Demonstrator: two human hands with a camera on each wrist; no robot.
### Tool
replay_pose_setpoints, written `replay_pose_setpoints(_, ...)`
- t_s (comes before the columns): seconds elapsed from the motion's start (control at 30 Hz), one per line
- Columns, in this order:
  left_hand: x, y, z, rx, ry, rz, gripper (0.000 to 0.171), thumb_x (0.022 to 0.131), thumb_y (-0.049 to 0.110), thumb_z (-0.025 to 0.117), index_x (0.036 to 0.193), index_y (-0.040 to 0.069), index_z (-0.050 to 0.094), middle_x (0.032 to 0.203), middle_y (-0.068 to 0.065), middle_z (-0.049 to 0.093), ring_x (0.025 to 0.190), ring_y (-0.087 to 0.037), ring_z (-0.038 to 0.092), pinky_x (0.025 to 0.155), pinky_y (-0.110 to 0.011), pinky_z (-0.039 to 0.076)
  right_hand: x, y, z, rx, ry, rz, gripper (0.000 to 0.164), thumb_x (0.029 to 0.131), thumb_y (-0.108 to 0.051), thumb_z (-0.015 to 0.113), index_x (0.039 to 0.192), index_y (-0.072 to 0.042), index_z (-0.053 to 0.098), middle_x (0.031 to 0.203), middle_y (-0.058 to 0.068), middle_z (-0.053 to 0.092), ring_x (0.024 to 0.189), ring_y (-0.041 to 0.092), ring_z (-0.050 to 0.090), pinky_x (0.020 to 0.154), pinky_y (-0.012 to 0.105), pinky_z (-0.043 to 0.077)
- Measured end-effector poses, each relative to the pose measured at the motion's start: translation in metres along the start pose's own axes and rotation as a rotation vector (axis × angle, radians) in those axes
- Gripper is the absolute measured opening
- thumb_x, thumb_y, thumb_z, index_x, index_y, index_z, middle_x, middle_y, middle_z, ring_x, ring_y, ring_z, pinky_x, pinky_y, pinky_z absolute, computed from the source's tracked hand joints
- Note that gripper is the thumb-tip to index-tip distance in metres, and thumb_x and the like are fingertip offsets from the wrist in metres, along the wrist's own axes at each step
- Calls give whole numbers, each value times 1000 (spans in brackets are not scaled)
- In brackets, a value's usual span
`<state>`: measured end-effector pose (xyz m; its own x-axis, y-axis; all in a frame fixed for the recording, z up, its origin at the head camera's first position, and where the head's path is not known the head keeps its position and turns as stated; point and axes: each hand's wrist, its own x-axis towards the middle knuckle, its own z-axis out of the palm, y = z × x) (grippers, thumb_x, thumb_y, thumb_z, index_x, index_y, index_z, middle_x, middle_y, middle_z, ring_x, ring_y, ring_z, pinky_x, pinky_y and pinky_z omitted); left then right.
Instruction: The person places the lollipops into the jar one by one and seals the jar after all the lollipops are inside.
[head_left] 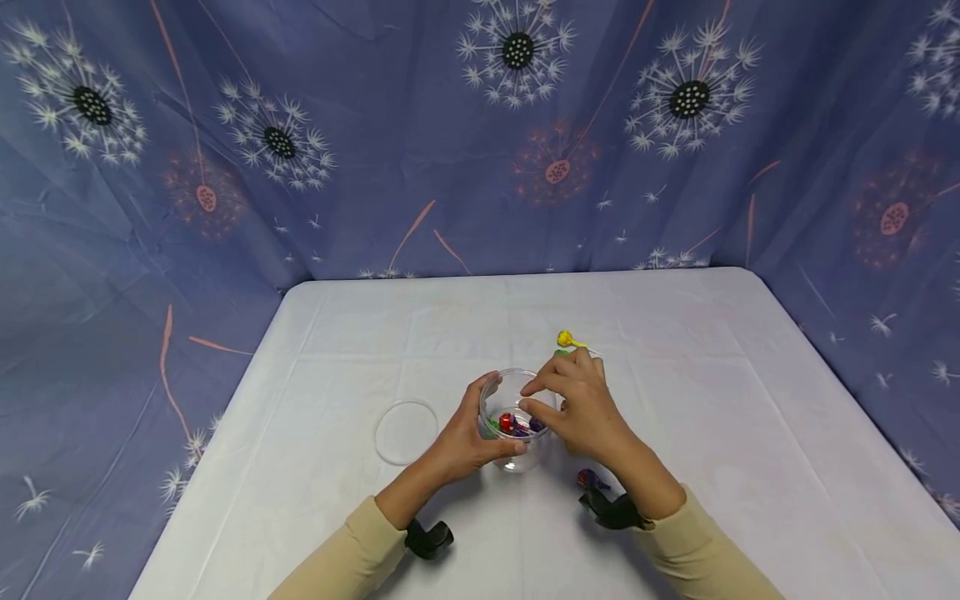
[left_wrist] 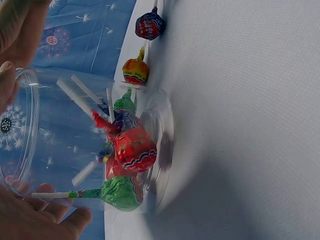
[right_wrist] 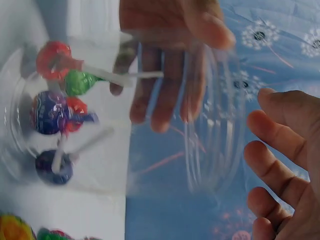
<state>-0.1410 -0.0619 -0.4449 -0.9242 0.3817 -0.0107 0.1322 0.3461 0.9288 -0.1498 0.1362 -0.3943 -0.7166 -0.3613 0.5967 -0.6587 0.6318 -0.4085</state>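
Observation:
A clear plastic jar point(head_left: 516, 462) stands on the white table with its mouth up. My left hand point(head_left: 467, 437) grips its side, the thumb across the front near the rim. Inside lie several wrapped lollipops, among them a red lollipop point(left_wrist: 135, 150), a green lollipop point(left_wrist: 121, 193) and a purple lollipop point(right_wrist: 48, 112), with white sticks at various angles. Over the right side of the jar's mouth hovers my right hand point(head_left: 577, 404). In the right wrist view its fingers are loosely bent beside the rim, and nothing shows between them.
Left of the jar lies a clear round lid point(head_left: 377, 433). Beyond my right hand are a yellow lollipop point(head_left: 565, 339) and a partly hidden green lollipop point(head_left: 561, 352). A dark blue and red lollipop point(head_left: 588, 478) lies by my right wrist. A patterned blue curtain point(head_left: 420, 167) hangs behind the table.

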Motion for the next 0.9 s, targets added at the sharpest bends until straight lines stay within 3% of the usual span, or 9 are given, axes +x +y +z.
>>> replay_pose_setpoints(0.4, -1, 1, 1, 23, 13, -22, 96, 73, 35, 81, 146, 30, 19, 152, 0, 31, 141, -26, 30, 113, -55, 25, -15, 10, -26, 15, 43, 114, 14, 71, -16, 82, 82, -16, 74, 83, -5, 60, 87, 11, 38, 78, 35, 26)
replay_pose_setpoints(0.73, -1, 2, 2, 32, 12, -40, 97, 72, 35, 81, 146, 32, 19, 153, 0, 29, 143, -27, 26, 113, -58, 23, -45, 27, -39, -22, 81, 256, 17, 69, -10, 82, 83, -14, 74, 83, -4, 61, 88, 10, 36, 77, 36, 25)
replay_pose_setpoints(0.9, 0, 2, 2, 27, 7, -38, 97, 72, 35, 81, 146, 32, 19, 153, 2, 30, 143, -26, 26, 113, -57, 23, -59, 34, -41, -52, 58, 337, 16, 71, -11, 81, 84, -15, 73, 84, -2, 61, 90, 11, 36, 77, 37, 25)
